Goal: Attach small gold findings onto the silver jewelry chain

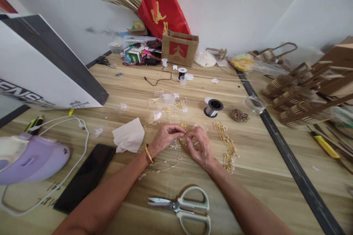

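Note:
My left hand (167, 136) and my right hand (199, 144) meet fingertip to fingertip over a small pile of gold and silver beads (176, 143). Both pinch at something tiny between them, too small to name. A silver beaded chain (162, 163) with a ring at its end lies under the left wrist. To the right of my right hand rests a bunch of gold chains (226, 145). Small bags of gold and clear beads (165, 104) are scattered beyond the hands. Scissors (179, 205) with pale handles lie between my forearms.
A wire spool (213, 108) and a tub of mixed beads (239, 115) stand at the right. On the left are a tissue (128, 136), a black phone (85, 178), a purple bottle (33, 158) and a large white box (46, 66). Woven baskets (298, 95) crowd the far right.

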The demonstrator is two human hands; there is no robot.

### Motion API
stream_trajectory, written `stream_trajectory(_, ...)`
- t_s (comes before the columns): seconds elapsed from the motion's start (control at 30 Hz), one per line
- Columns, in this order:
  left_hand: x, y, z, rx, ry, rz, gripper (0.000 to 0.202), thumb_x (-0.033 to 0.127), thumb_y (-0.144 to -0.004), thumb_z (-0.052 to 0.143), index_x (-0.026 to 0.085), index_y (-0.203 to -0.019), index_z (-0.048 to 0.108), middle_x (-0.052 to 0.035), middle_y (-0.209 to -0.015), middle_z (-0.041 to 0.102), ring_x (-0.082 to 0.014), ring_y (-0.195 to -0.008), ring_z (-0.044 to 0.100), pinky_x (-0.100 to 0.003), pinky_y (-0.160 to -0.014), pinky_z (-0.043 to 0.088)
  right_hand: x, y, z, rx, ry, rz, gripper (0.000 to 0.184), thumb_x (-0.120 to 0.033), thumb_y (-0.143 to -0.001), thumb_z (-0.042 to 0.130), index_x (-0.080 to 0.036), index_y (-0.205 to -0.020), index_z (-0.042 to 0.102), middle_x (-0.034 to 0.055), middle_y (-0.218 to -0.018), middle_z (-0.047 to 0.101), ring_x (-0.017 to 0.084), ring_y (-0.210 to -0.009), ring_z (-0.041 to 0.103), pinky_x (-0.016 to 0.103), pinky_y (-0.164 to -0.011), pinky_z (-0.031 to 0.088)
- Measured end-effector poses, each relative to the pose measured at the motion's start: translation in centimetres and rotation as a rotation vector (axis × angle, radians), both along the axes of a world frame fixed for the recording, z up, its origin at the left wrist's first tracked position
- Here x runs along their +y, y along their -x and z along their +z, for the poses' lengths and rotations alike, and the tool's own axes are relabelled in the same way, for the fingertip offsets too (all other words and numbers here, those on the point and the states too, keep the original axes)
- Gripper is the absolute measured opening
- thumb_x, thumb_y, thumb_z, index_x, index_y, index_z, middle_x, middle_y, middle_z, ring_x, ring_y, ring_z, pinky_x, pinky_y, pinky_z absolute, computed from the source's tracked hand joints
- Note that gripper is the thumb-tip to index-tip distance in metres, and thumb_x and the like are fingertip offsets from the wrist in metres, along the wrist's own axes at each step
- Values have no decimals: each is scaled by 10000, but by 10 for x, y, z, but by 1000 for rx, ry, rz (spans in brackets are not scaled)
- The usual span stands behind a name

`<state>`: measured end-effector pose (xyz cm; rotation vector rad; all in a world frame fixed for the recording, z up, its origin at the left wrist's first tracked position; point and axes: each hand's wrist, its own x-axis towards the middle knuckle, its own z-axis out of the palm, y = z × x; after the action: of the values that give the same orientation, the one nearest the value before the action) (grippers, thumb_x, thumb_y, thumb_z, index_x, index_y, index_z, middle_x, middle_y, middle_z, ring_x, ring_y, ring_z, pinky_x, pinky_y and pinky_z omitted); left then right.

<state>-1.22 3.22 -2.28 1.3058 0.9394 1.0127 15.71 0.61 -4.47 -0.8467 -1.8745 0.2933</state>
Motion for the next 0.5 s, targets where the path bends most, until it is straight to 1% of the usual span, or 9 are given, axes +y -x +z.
stream_trajectory(0.27, 0, -1, 0, -13, 27, -15, 94, 188, -658, 745, 140, -737, 727, -29, -747, 716, -133, -710, 629, -250, -714, 488, 0, 0, 0, -4, 2, 0, 125, -95, -835, 547, -211, -879, 535, 27, -789, 625, 179, -762, 582, 418, -826, 463)
stream_trajectory(0.5, -1, 0, 2, 1, 28, 9, 126, 230, -654, 766, 140, -733, 728, -35, -745, 717, -143, -710, 628, -261, -710, 490, 1, 0, -1, 1, 24, -26, 99, -120, -842, 560, -207, -890, 558, 32, -790, 624, 188, -776, 589, 409, -804, 471)
